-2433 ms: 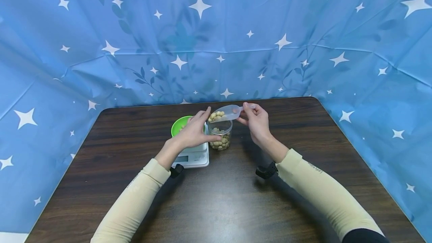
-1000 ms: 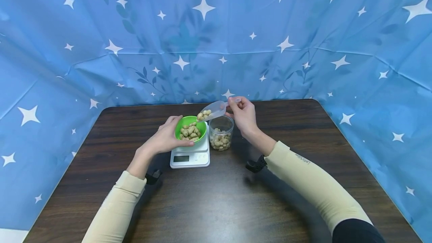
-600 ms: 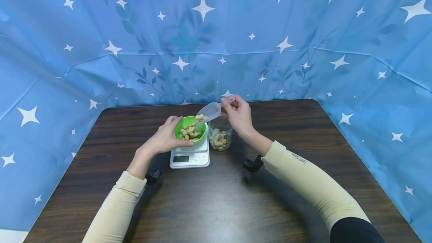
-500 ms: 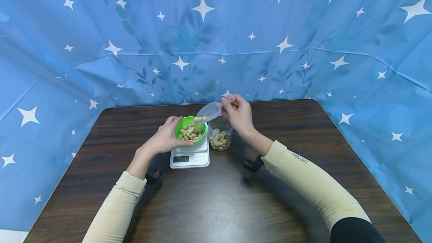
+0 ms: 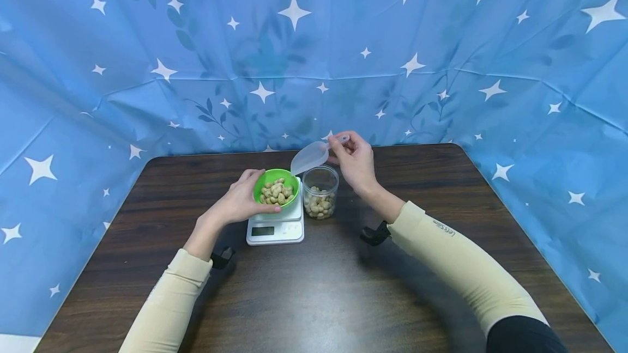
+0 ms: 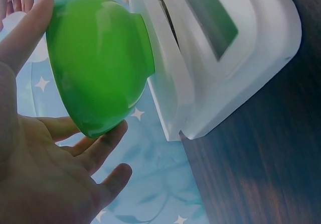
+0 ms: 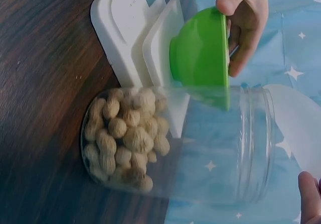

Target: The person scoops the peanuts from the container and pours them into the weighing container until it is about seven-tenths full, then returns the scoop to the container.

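In the head view my left hand point(image 5: 240, 199) holds the rim of a green bowl point(image 5: 267, 177), thumb on the near side, fingers on the far side. Peanuts point(image 5: 277, 194) lie inside it. The bowl stands on a white kitchen scale point(image 5: 287, 231); its base meets the platform in the left wrist view. My right hand point(image 5: 357, 165) pinches the handle of a translucent scoop point(image 5: 310, 157), tilted down towards the bowl, with no peanuts visible in it. Below the scoop stands a clear jar point(image 5: 308, 181), partly filled with peanuts point(image 7: 130, 138). The scale's display reading is too small to tell.
Everything stands on a dark wooden table point(image 5: 314, 287), near its back edge. A blue curtain point(image 5: 314, 113) with white stars hangs behind and at the sides. The jar sits close against the scale's right side.
My left hand has gone from over the jar to the bowl. My right hand carried the scoop left, tipped its peanuts into the bowl, then drew back slightly right.
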`<action>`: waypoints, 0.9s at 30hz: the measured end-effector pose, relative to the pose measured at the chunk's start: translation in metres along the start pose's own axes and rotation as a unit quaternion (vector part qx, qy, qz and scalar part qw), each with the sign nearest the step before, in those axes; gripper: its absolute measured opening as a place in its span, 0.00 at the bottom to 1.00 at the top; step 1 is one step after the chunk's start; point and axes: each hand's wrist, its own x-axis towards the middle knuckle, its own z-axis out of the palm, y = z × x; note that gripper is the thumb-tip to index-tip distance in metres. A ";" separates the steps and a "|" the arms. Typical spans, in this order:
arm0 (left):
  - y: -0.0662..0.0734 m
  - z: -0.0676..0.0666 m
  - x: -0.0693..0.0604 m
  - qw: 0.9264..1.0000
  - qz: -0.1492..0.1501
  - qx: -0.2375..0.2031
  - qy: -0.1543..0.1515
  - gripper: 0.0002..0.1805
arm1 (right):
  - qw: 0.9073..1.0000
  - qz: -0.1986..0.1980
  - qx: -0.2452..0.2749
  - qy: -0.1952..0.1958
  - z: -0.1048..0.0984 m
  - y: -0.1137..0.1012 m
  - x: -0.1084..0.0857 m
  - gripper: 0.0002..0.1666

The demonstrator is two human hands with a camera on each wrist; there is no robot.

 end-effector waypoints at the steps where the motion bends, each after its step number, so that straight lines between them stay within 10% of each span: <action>1: 0.000 0.000 0.000 1.000 0.000 -0.001 0.000 0.64 | 1.000 0.001 -0.003 0.000 -0.002 -0.001 0.000 0.18; 19: 0.000 -0.001 0.000 1.000 0.002 -0.003 -0.005 0.64 | 0.997 -0.025 -0.073 -0.001 -0.030 -0.022 -0.012 0.13; 27: 0.001 -0.002 -0.001 1.000 -0.003 -0.001 -0.008 0.64 | 0.990 -0.059 -0.120 -0.035 -0.030 0.012 -0.013 0.10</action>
